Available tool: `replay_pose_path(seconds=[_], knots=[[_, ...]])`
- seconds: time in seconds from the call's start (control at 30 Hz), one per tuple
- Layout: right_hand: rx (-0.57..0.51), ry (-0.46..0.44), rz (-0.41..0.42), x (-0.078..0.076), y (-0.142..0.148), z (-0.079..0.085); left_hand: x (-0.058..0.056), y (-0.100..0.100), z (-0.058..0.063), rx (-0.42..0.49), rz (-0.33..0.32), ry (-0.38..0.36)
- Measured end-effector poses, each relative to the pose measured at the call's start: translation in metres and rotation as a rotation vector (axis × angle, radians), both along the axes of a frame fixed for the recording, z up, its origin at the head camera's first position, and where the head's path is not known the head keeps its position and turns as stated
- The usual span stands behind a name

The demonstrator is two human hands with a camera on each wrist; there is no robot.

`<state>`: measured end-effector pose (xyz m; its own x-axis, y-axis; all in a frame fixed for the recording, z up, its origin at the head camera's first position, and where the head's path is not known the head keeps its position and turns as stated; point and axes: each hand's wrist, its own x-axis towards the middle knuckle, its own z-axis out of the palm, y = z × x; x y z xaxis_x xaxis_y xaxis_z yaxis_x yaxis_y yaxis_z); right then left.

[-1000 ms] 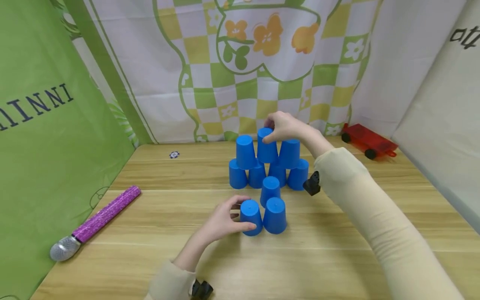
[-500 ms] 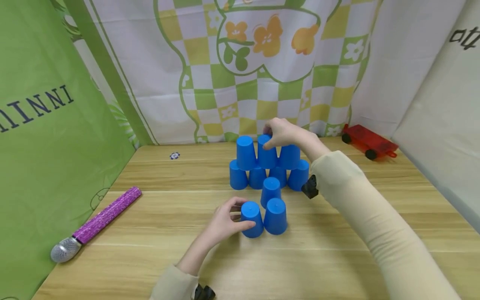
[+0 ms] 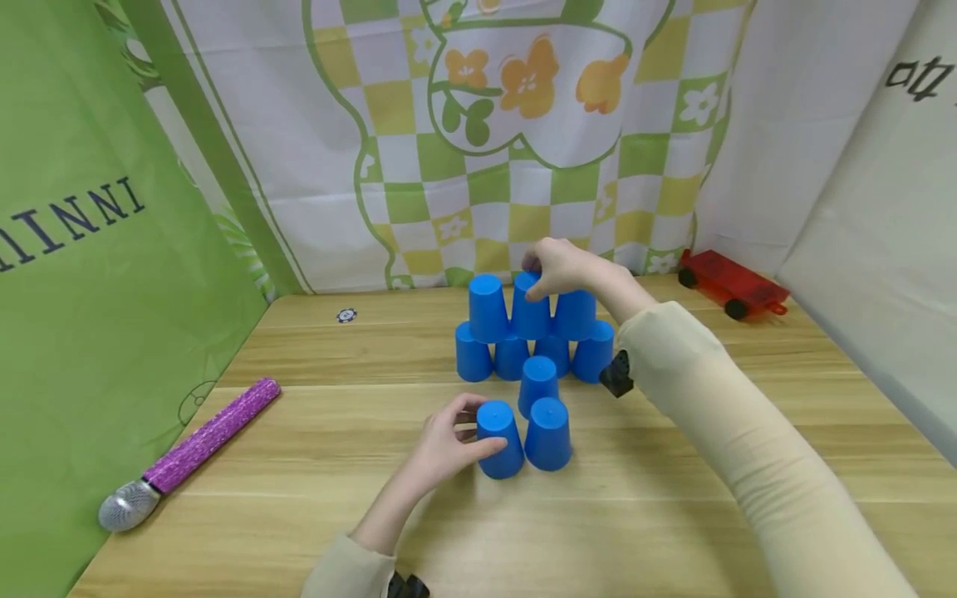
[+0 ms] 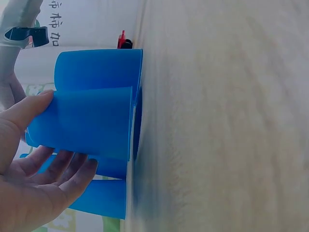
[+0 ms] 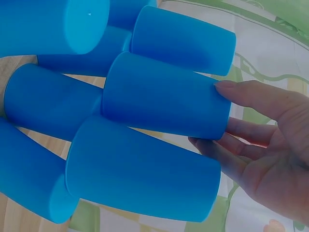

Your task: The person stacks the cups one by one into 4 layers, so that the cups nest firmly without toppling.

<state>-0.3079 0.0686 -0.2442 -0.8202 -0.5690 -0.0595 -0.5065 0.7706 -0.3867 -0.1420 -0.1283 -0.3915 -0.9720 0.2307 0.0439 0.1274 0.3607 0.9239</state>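
In the head view, several upturned blue cups form two tiers at the back of the table. My right hand pinches the middle cup of the upper tier by its top, between the left upper cup and the right upper cup. The lower tier stands under them. In front, my left hand holds the front left cup, thumb on one side and fingers on the other. Beside it stand the front right cup and a cup behind.
A purple microphone with a silver head lies at the left of the wooden table. A poker chip is at the back left. A red toy cart stands at the back right, near the curtain.
My right hand has lowered the middle cup down between the two outer upper cups, onto the lower tier. The left hand stays at the front left cup.
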Motion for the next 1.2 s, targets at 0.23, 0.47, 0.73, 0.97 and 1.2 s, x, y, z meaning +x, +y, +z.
replay_pose_path(seconds=[0.23,0.47,0.73,0.97,1.2], knots=[[-0.029,-0.019,-0.017,0.002,0.003,-0.001,-0.004,-0.004,0.008,-0.005,0.088,0.035],[-0.188,0.064,-0.051,0.013,0.016,0.001,-0.012,-0.01,0.038,0.004,0.189,0.091],[-0.708,0.139,-0.112,0.057,0.047,-0.011,-0.029,-0.022,0.089,-0.001,0.229,0.188],[-0.868,0.026,-0.169,0.099,0.058,-0.052,-0.051,-0.025,0.131,-0.031,0.26,0.299],[-0.819,-0.154,-0.258,0.126,0.058,-0.086,-0.075,-0.021,0.157,-0.012,0.323,0.339]])
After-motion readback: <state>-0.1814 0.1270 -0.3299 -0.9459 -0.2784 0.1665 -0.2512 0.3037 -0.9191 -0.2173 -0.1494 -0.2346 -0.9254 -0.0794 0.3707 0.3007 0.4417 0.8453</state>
